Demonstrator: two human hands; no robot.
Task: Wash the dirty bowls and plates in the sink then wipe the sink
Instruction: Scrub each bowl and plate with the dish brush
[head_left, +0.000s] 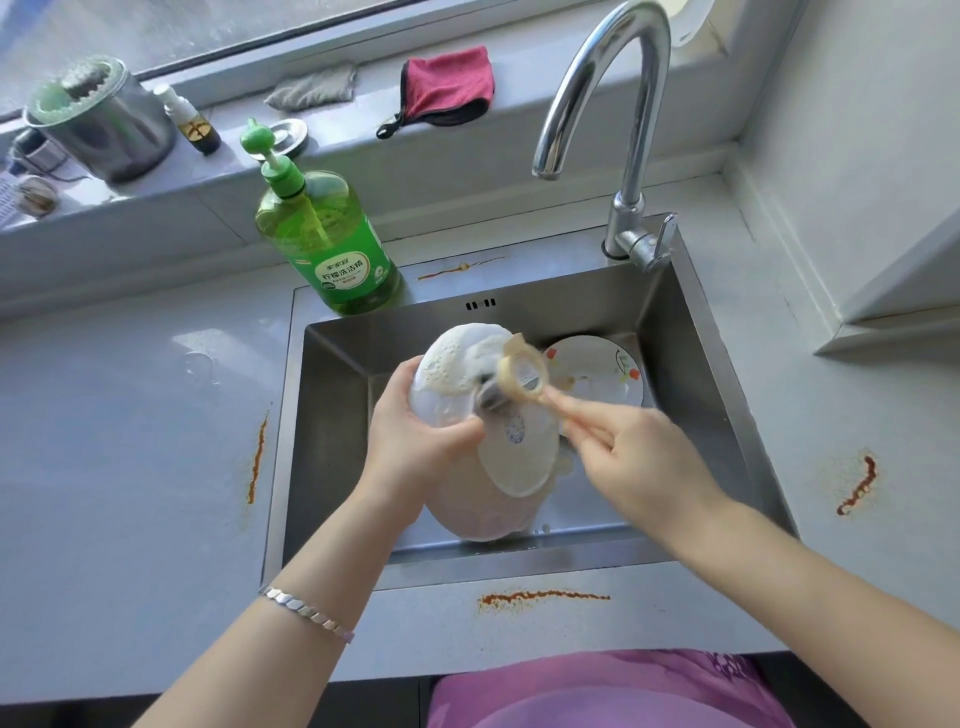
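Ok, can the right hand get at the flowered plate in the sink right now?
Probably yes: the plate lies just beyond the right hand, nothing between. But its fingers pinch the scrubber, so grasping means freeing them first.

Premises: a domestic kitchen. A stainless steel sink (332, 415) is set into a pale worktop (130, 441), with a chrome swan-neck tap (623, 78) at its rear corner. A pump bottle of green washing-up liquid (337, 244) stands at the sink's edge. A decorated plate (592, 358) lies in the basin. A red cloth (447, 85) and a grey cloth (311, 88) rest on the window sill (363, 135) behind.
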